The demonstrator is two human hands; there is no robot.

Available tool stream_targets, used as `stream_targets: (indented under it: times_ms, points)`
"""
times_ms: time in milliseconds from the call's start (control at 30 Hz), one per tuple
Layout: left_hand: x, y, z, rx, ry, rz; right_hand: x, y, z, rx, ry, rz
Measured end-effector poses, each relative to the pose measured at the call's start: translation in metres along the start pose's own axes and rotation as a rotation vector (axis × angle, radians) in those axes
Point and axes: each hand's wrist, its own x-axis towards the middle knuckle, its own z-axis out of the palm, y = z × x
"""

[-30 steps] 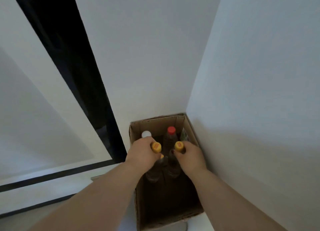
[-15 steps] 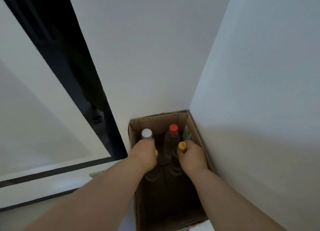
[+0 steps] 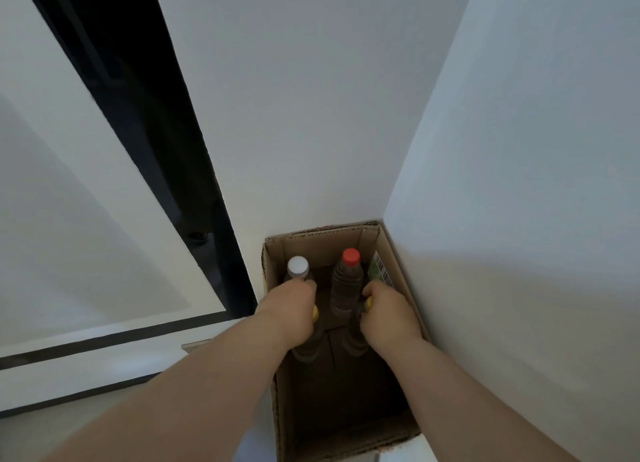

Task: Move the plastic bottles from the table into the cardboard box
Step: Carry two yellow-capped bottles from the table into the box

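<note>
An open cardboard box (image 3: 398, 274) stands on the floor in a wall corner. At its far end a white-capped bottle (image 3: 298, 267) and a red-capped dark bottle (image 3: 347, 281) stand upright. My left hand (image 3: 289, 311) grips the top of a yellow-capped dark bottle (image 3: 306, 349) inside the box. My right hand (image 3: 388, 314) grips a second yellow-capped dark bottle (image 3: 355, 337) beside it. Both caps are mostly hidden by my fingers. The two held bottles stand just in front of the far pair.
White walls close the box in behind and on the right. A dark vertical frame (image 3: 194, 171) runs down to the box's left, beside white panels. The near half of the box floor (image 3: 343, 402) is bare. A green label (image 3: 379, 271) shows on the box's right inner wall.
Both hands have sunk deeper into the box with their yellow-capped bottles. The caps, plainly seen a second ago, are now almost covered by my fingers.
</note>
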Motion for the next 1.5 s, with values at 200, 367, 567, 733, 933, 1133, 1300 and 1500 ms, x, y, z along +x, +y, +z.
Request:
stream_targets:
  times_ms: [200, 367, 567, 733, 933, 1133, 1300, 1500]
  points:
    - [-0.006, 0.000, 0.000, -0.025, -0.009, 0.040, -0.003, -0.001, -0.002, -0.025, -0.028, -0.038]
    - [-0.009, -0.005, -0.002, -0.121, 0.008, 0.045, -0.008, 0.001, -0.002, 0.020, -0.031, -0.069]
    - [-0.027, -0.014, -0.013, -0.391, 0.136, 0.049, -0.021, -0.002, -0.016, 0.113, 0.013, -0.146]
    - [-0.068, -0.021, -0.019, -0.548, 0.275, 0.062, -0.056, -0.013, -0.035, 0.184, 0.147, -0.236]
    - [-0.157, -0.036, -0.016, -0.678, 0.349, 0.077, -0.137, -0.021, -0.046, 0.134, 0.284, -0.174]
    - [-0.284, -0.049, -0.007, -0.758, 0.439, 0.138, -0.266, -0.040, -0.044, 0.224, 0.420, -0.182]
    - [-0.382, -0.043, -0.007, -0.783, 0.504, 0.210, -0.369, -0.070, -0.032, 0.307, 0.405, -0.254]
    - [-0.493, -0.036, -0.002, -0.813, 0.599, 0.260, -0.476, -0.097, -0.022, 0.340, 0.432, -0.383]
